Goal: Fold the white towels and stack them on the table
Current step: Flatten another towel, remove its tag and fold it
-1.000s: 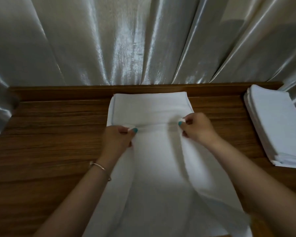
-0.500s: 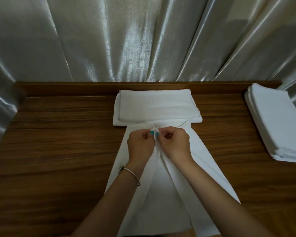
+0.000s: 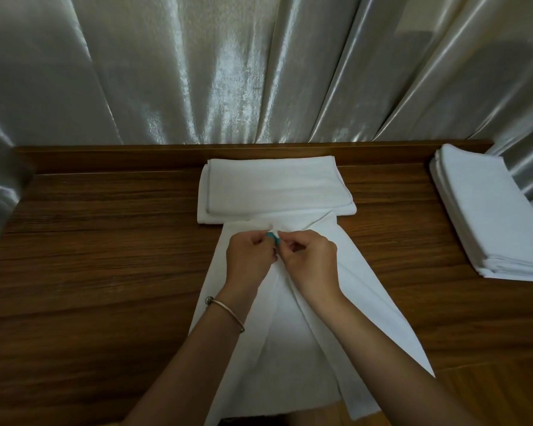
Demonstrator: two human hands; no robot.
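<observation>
A long white towel (image 3: 293, 358) lies down the middle of the wooden table (image 3: 105, 272), its near end hanging over the front edge. My left hand (image 3: 250, 259) and my right hand (image 3: 311, 262) meet at its far end, both pinching the towel's edges together at the centre. Just beyond them a folded white towel (image 3: 274, 186) lies flat against the table's back rail.
A stack of several flat white towels (image 3: 486, 216) sits at the right edge of the table. A shiny grey curtain (image 3: 228, 72) hangs behind the back rail. Bare wood lies left of the towel.
My hands drew the towel's two far edges inward from apart until they met at the centre, uncovering the folded towel behind. Since half a second ago they have barely moved.
</observation>
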